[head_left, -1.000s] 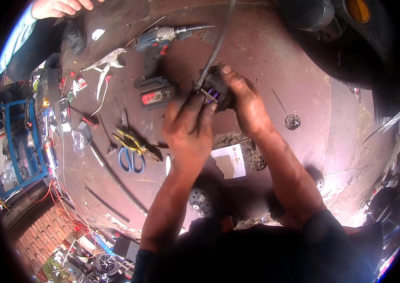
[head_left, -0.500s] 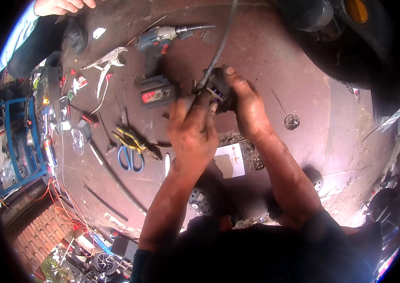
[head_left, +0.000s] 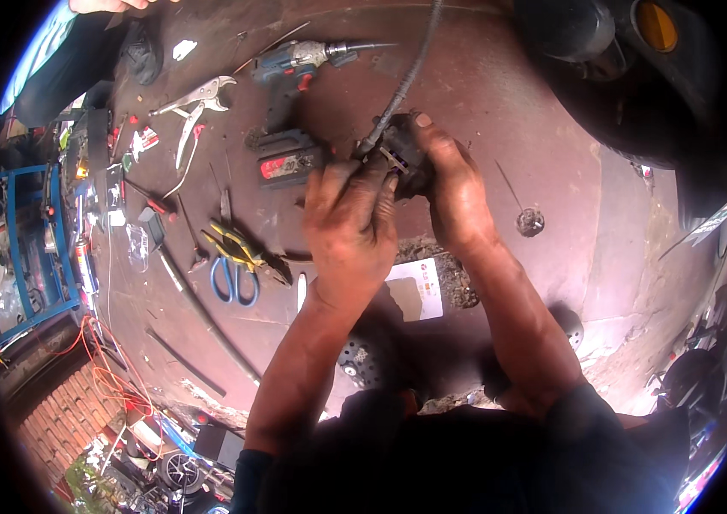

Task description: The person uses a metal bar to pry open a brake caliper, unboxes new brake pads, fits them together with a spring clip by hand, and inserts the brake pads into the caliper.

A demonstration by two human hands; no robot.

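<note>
A chunky black connector-like block (head_left: 408, 147) with a narrow opening showing purple is held up between my two hands. A dark ribbed cable (head_left: 406, 84) runs from it toward the far edge. My right hand (head_left: 459, 190) wraps around the block's right side, thumb on top. My left hand (head_left: 350, 206) is closed at its left side, fingertips pressed at the opening; whether they pinch a small piece there is hidden. Left of my left hand lie a red-and-black battery pack (head_left: 289, 165), yellow-handled pliers (head_left: 239, 248) and blue-handled scissors (head_left: 235, 281).
A cordless drill (head_left: 303, 62) and locking pliers (head_left: 196, 107) lie farther off. A dark vehicle part (head_left: 569, 34) stands at the far right, a blue-framed rack (head_left: 16, 176) at the left. Below my hands is a white card (head_left: 427, 300). Another person's hand (head_left: 106, 4) shows top left.
The view has shifted slightly. Both hands stay on the black block, with my left fingertips only slightly moved at its opening. The other person's hand has moved partly out of the top edge.
</note>
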